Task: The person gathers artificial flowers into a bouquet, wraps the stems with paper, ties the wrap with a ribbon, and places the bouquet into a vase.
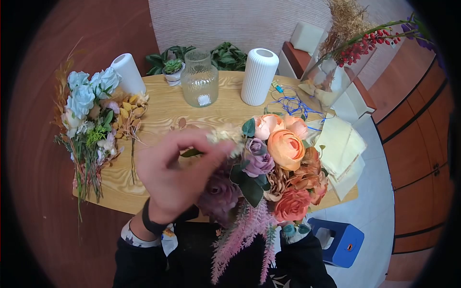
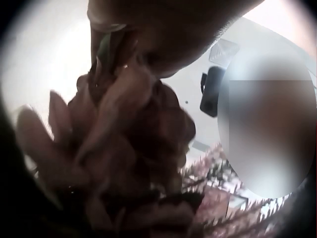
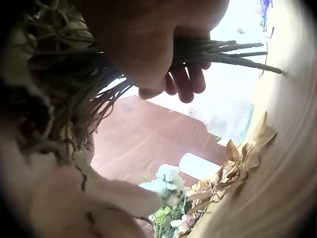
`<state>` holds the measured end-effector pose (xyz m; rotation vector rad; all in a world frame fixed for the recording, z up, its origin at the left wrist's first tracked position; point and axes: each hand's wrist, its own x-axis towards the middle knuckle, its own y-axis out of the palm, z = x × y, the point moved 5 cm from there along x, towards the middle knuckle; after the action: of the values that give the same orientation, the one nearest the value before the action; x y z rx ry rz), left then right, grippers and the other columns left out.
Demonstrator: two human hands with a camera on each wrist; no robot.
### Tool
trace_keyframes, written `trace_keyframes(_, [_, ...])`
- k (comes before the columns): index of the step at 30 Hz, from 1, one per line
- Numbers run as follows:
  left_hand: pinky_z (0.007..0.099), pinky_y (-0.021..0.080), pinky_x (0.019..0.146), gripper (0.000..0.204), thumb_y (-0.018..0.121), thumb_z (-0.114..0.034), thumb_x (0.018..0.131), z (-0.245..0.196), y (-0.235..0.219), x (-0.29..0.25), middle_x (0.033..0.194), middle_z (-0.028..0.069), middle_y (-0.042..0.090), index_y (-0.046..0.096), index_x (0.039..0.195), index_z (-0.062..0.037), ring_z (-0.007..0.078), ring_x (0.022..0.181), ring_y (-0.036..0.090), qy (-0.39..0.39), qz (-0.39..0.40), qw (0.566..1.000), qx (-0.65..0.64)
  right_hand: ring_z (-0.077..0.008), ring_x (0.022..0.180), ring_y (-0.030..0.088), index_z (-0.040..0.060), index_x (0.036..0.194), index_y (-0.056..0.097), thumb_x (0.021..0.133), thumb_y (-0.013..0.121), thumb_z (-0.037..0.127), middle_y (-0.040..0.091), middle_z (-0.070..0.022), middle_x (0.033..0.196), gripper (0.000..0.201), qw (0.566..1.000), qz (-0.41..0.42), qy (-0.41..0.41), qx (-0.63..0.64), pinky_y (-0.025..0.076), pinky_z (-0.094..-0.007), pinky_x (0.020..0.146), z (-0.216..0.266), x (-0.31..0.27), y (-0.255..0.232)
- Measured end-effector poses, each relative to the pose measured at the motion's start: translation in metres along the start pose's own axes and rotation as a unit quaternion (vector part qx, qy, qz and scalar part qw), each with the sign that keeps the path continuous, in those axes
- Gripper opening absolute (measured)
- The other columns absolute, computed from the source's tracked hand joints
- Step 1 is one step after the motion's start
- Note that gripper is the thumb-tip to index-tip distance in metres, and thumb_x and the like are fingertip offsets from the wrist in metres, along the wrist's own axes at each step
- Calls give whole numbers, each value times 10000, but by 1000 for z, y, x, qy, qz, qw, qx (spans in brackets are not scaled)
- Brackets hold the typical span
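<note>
In the head view my left hand (image 1: 180, 173) is raised at the left side of a bouquet. Its thumb and index finger pinch a cream flower sprig (image 1: 224, 137). The bouquet mixes an orange ranunculus (image 1: 286, 150), purple roses (image 1: 258, 158), a coral flower (image 1: 292, 204) and drooping pink sprays (image 1: 240, 240). Behind these blooms my right hand is hidden from the head. The right wrist view shows the right hand (image 3: 143, 44) with fingers curled round a bundle of green stems (image 3: 218, 52), whose cut ends stick out past it.
Loose flowers (image 1: 89, 115) lie on the wooden table (image 1: 163, 96) at left. A white vase (image 1: 128, 74), a glass vase (image 1: 200, 81) and a ribbed white vase (image 1: 259, 77) stand along the back. Blue cord (image 1: 295, 103) and cream sheets (image 1: 338, 149) lie right; a blue stool (image 1: 341, 242) stands below.
</note>
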<state>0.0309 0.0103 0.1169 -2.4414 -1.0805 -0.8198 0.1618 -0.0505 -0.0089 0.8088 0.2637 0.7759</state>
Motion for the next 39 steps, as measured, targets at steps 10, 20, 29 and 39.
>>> trace_keyframes(10, [280,465,779,109,641,52,757,-6,-10,-1,897,135,649,621,864,47,161,825,606,-32,33,998,-50,-93,473,272,146,683,411,916,477,332,258,51,511,306,1000,-12,-3,-2,308,-261,566,11,6,5])
trace_keyframes(20, [328,449,872,179,572,41,795,3,-15,10,987,197,621,564,971,74,230,951,601,32,49,990,-130,-93,475,274,146,683,409,915,480,334,258,51,513,306,1000,-23,-5,-8,313,-262,573,21,11,10])
trace_keyframes(29, [250,465,815,131,559,-6,836,71,-9,0,939,102,634,596,946,54,129,888,598,-165,89,980,-59,-93,478,275,147,683,407,914,482,335,258,51,515,307,998,-40,-36,-27,318,-263,579,50,16,9])
trace_keyframes(39, [244,459,737,187,586,9,747,84,-3,-11,870,54,634,610,932,22,97,787,577,-116,143,981,66,-93,481,277,148,683,405,913,484,337,258,51,517,308,989,-99,-105,-21,324,-264,586,95,7,-14])
